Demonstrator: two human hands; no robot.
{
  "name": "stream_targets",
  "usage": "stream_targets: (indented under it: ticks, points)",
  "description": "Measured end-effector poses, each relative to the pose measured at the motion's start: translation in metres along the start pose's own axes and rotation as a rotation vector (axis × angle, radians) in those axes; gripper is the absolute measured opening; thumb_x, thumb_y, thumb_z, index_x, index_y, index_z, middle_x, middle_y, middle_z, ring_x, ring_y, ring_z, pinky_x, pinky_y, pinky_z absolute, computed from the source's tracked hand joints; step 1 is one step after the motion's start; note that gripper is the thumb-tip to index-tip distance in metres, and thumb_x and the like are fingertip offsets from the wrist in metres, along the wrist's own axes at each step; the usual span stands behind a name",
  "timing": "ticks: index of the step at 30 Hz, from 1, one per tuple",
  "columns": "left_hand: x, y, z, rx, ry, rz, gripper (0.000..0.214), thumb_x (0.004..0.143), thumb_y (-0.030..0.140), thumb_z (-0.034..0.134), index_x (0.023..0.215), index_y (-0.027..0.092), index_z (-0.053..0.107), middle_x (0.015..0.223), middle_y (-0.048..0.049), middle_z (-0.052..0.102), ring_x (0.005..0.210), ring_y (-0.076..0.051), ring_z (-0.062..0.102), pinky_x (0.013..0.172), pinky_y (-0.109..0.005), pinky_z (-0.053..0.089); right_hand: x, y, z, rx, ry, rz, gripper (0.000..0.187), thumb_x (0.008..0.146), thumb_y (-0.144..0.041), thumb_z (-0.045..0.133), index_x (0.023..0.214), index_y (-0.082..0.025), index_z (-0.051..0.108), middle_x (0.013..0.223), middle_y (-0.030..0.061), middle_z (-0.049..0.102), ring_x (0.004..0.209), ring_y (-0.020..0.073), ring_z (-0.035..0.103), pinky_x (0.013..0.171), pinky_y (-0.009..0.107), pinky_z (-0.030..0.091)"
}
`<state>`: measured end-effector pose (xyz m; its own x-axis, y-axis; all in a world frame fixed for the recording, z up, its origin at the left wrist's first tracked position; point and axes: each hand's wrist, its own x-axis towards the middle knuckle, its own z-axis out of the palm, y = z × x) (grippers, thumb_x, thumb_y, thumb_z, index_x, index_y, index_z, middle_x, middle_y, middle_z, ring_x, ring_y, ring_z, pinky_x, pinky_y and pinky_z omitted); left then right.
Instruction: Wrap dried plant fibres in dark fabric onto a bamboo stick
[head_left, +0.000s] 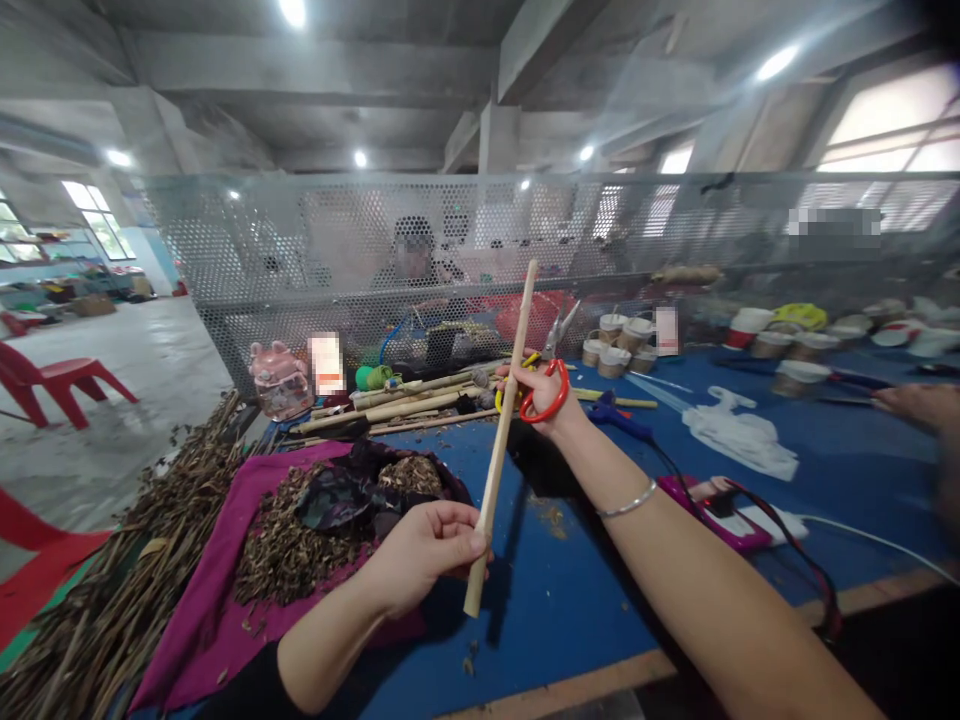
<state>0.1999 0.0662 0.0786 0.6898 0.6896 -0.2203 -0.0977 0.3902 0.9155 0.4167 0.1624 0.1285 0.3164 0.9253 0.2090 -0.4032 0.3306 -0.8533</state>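
Stick: pale and slim, slanting over the table, lower end toward the wearer, upper end leaning right.
Left hand: pinches the stick near its lower end, thumb on top; a grip so low probably leaves most of the length exposed.
Right hand: holds red-handled scissors, one red loop around part of the hand, just beside the stick. Whether these fingers also press the stick, I cannot tell.
Blades: pointing up and away from the wearer, likely to keep their tips off both hands.
Spare lengths: more sticks lie roughly side by side along the back, perhaps for easy reach.
Purple cloth: spread under dried plant bits, seemingly to keep them together (a few have strayed onto the blue).
Table surface: blue, pale along its near edge; paper cups, a crumpled white plastic bag and a blue tool stand or lie toward the right.
Mesh panel: rises behind the table; a person shows dimly through it.
Room: concrete beams, ceiling lights, windows, grey floor, and a red chair at left.
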Motion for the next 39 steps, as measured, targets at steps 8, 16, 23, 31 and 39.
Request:
stream_targets:
  ticks: [8, 16, 23, 31, 39]
  points:
    - [-0.003, -0.018, 0.011, 0.236, -0.036, -0.082, 0.062, 0.07, 0.051, 0.064, 0.117, 0.013, 0.05, 0.088, -0.0079, 0.063, 0.067, -0.012, 0.06, 0.061, -0.024, 0.044, 0.001, 0.001, -0.028, -0.513, 0.008, -0.041, 0.04, 0.065, -0.022, 0.063, 0.099, -0.021, 0.042, 0.057, -0.006, 0.057, 0.043, 0.0131, 0.055, 0.039, 0.022, 0.043]
    - [-0.013, -0.01, -0.006, 0.469, -0.105, -0.081, 0.048, 0.077, 0.05, 0.056, 0.105, 0.012, 0.056, 0.091, -0.0087, 0.065, 0.075, -0.013, 0.058, 0.07, -0.026, 0.044, -0.021, 0.029, -0.075, -1.52, -0.013, 0.098, 0.04, 0.074, -0.015, 0.057, 0.113, -0.017, 0.047, 0.07, 0.0028, 0.064, 0.057, 0.0136, 0.059, 0.054, 0.021, 0.04]
    - [-0.005, -0.014, -0.002, 0.458, -0.109, -0.07, 0.042, 0.077, 0.046, 0.057, 0.101, 0.012, 0.058, 0.088, -0.0072, 0.065, 0.074, -0.014, 0.059, 0.07, -0.025, 0.044, -0.002, 0.07, -0.033, -1.596, -0.098, 0.055, 0.032, 0.08, -0.026, 0.052, 0.112, -0.02, 0.053, 0.098, 0.0119, 0.066, 0.092, 0.0245, 0.061, 0.07, 0.028, 0.041]
    - [-0.041, 0.011, -0.024, 0.555, -0.046, -0.062, 0.037, 0.079, 0.042, 0.054, 0.105, 0.017, 0.059, 0.093, -0.0044, 0.065, 0.076, -0.014, 0.058, 0.066, -0.02, 0.042, 0.012, 0.035, -0.072, -1.696, -0.002, 0.136, 0.051, 0.082, -0.056, 0.041, 0.104, -0.013, 0.058, 0.1, 0.0208, 0.064, 0.093, 0.0312, 0.061, 0.073, 0.035, 0.044]
    - [-0.08, 0.03, -0.06, 0.676, 0.09, -0.064, 0.041, 0.082, 0.044, 0.05, 0.108, 0.015, 0.058, 0.093, -0.0045, 0.064, 0.083, -0.016, 0.056, 0.073, -0.023, 0.042, 0.003, 0.02, -0.131, -2.096, -0.086, 0.302, 0.043, 0.078, -0.036, 0.052, 0.113, -0.011, 0.054, 0.104, 0.0218, 0.062, 0.094, 0.0333, 0.06, 0.07, 0.036, 0.044]
